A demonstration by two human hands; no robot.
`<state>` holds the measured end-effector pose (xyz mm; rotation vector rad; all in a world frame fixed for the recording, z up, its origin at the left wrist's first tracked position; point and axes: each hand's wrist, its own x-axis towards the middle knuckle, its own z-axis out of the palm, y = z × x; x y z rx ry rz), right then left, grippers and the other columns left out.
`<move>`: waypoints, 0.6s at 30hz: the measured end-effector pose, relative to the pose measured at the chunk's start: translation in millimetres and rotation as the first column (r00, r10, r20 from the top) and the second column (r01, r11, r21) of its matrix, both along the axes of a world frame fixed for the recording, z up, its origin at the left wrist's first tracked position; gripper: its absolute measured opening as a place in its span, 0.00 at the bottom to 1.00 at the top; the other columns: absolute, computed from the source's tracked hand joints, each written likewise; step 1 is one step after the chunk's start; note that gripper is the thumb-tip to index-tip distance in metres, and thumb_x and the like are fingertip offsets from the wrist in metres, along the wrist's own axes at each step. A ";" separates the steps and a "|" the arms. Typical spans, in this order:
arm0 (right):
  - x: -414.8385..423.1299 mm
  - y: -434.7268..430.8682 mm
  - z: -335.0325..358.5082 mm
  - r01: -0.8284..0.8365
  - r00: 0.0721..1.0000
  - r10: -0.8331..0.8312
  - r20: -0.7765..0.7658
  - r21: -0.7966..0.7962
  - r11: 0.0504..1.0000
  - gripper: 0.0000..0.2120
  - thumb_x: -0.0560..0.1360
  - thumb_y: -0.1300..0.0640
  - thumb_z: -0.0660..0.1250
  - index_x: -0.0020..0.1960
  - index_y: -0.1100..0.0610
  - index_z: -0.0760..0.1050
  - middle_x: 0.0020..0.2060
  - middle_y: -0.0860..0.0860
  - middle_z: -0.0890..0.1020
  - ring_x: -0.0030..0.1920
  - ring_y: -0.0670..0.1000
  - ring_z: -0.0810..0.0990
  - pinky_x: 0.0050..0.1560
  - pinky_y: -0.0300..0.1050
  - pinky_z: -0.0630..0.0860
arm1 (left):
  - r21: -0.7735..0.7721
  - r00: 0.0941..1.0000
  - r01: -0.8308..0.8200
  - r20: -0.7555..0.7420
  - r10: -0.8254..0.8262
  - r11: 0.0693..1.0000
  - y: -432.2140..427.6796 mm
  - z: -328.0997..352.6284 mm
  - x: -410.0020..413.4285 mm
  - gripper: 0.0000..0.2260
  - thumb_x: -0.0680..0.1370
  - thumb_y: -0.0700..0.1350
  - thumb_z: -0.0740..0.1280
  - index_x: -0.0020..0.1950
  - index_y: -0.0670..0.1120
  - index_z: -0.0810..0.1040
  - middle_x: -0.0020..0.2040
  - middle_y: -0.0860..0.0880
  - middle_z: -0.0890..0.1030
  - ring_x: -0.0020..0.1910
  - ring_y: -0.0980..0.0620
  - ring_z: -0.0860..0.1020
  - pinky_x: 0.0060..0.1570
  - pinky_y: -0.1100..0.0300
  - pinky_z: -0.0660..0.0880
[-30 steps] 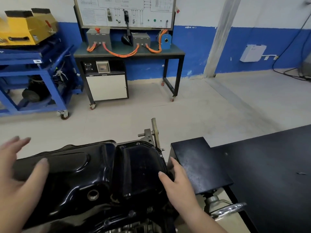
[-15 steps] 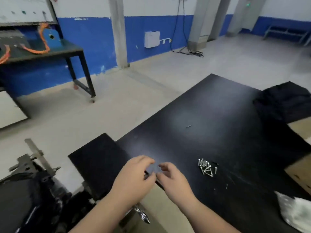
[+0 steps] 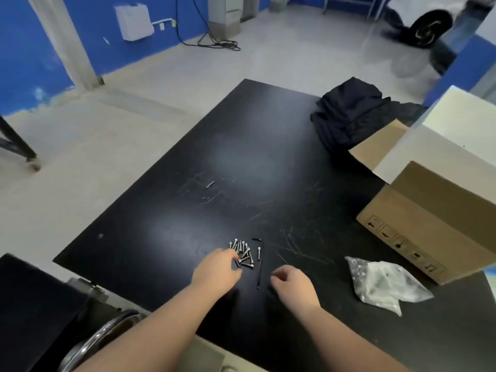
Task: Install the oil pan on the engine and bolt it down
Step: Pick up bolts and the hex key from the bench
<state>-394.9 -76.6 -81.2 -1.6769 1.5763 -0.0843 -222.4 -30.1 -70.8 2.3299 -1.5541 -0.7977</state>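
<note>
Now reaching into the bolts (image 3: 243, 253) heaped on the black table (image 3: 188, 210), left hand (image 3: 217, 272) pinching at one, right hand (image 3: 291, 284) loosely curled and empty beside the hex key (image 3: 259, 267), risking scattering bolts floorward; oil pan unseen.

The single head-worn camera looks forward and steeply down, close over the black table (image 3: 214, 162).

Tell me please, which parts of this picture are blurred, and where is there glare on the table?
Head view: the car wheel at the top right is smeared by motion blur; soft pale glare lies on the black table; the bolts stay fairly sharp; wide-angle distortion slants the pillar at the left.
</note>
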 end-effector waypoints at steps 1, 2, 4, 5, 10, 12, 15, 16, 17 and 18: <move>0.9 -6.2 -5.0 -0.011 0.999 0.011 -0.034 0.008 1.000 0.09 0.74 0.53 0.64 0.53 0.52 0.78 0.49 0.48 0.82 0.50 0.48 0.79 0.46 0.37 0.70 | 0.021 1.000 -0.017 0.006 0.016 1.000 -5.2 -5.8 -0.3 0.14 0.76 0.51 0.65 0.61 0.53 0.74 0.60 0.52 0.75 0.57 0.51 0.75 0.55 0.56 0.73; 3.5 -11.6 -9.7 -0.026 0.997 0.027 -0.067 0.018 0.999 0.09 0.74 0.52 0.65 0.52 0.52 0.77 0.48 0.48 0.82 0.51 0.49 0.79 0.46 0.38 0.71 | 0.039 0.999 -0.033 0.010 0.033 0.999 -9.2 -11.2 -0.6 0.14 0.75 0.51 0.65 0.61 0.54 0.74 0.59 0.52 0.76 0.56 0.52 0.75 0.53 0.56 0.74; 11.9 -20.3 -17.9 -0.066 0.990 0.070 -0.121 0.040 0.997 0.10 0.73 0.49 0.66 0.51 0.53 0.75 0.48 0.50 0.82 0.50 0.51 0.79 0.46 0.40 0.72 | 0.065 0.998 -0.063 0.007 0.063 0.996 -14.1 -20.6 -1.7 0.14 0.75 0.50 0.66 0.60 0.54 0.74 0.58 0.52 0.76 0.56 0.52 0.76 0.53 0.57 0.74; 16.9 -24.0 -21.6 -0.090 0.985 0.096 -0.142 0.049 0.995 0.11 0.73 0.49 0.66 0.51 0.54 0.74 0.48 0.50 0.81 0.50 0.52 0.79 0.45 0.40 0.72 | 0.071 0.997 -0.072 0.006 0.072 0.995 -15.6 -25.0 -2.1 0.14 0.75 0.50 0.66 0.60 0.55 0.74 0.58 0.52 0.76 0.56 0.52 0.76 0.53 0.57 0.74; 35.3 -38.1 -33.3 -0.161 0.960 0.170 -0.222 0.057 0.985 0.12 0.73 0.50 0.65 0.51 0.57 0.72 0.50 0.54 0.80 0.52 0.56 0.79 0.45 0.43 0.72 | 0.052 0.997 -0.074 0.026 0.073 0.996 -17.0 -39.7 -6.6 0.15 0.75 0.50 0.66 0.61 0.54 0.73 0.57 0.52 0.74 0.55 0.51 0.75 0.52 0.56 0.74; 35.9 -43.3 -35.3 -0.156 0.956 0.164 -0.245 0.052 0.986 0.07 0.72 0.55 0.63 0.46 0.58 0.69 0.48 0.55 0.80 0.50 0.58 0.79 0.42 0.43 0.71 | 0.042 0.998 -0.051 0.040 0.049 0.998 -17.8 -43.3 -10.1 0.15 0.75 0.49 0.66 0.61 0.53 0.72 0.57 0.52 0.73 0.54 0.49 0.75 0.50 0.55 0.74; 30.6 -51.3 -36.1 -0.141 0.953 0.148 -0.264 0.046 0.989 0.07 0.71 0.56 0.62 0.37 0.57 0.65 0.40 0.54 0.77 0.42 0.57 0.76 0.39 0.42 0.69 | 0.038 0.997 -0.025 0.069 0.022 0.999 -21.4 -47.2 -13.4 0.14 0.75 0.48 0.65 0.60 0.52 0.71 0.56 0.51 0.71 0.51 0.48 0.75 0.47 0.54 0.75; 28.0 -53.4 -35.7 -0.147 0.950 0.154 -0.274 0.046 0.988 0.09 0.70 0.56 0.62 0.35 0.56 0.65 0.37 0.52 0.75 0.40 0.56 0.75 0.38 0.42 0.69 | 0.043 0.997 -0.017 0.079 0.014 0.999 -23.1 -48.7 -14.2 0.14 0.75 0.48 0.65 0.60 0.52 0.71 0.56 0.51 0.71 0.51 0.48 0.75 0.47 0.53 0.75; 25.7 -55.3 -35.0 -0.163 0.942 0.169 -0.289 0.044 0.986 0.09 0.70 0.56 0.63 0.34 0.55 0.65 0.35 0.51 0.74 0.39 0.55 0.75 0.37 0.42 0.70 | 0.049 0.996 -0.013 0.089 0.008 0.999 -24.5 -50.2 -14.7 0.13 0.76 0.48 0.65 0.60 0.51 0.71 0.55 0.50 0.72 0.51 0.48 0.75 0.47 0.53 0.75; 23.7 -57.0 -34.4 -0.189 0.931 0.193 -0.311 0.042 0.981 0.10 0.71 0.55 0.63 0.33 0.55 0.65 0.34 0.50 0.73 0.38 0.55 0.75 0.37 0.42 0.70 | 0.055 0.995 -0.015 0.096 0.010 0.998 -25.7 -51.4 -15.1 0.12 0.76 0.48 0.64 0.59 0.50 0.71 0.55 0.50 0.72 0.51 0.48 0.75 0.47 0.53 0.75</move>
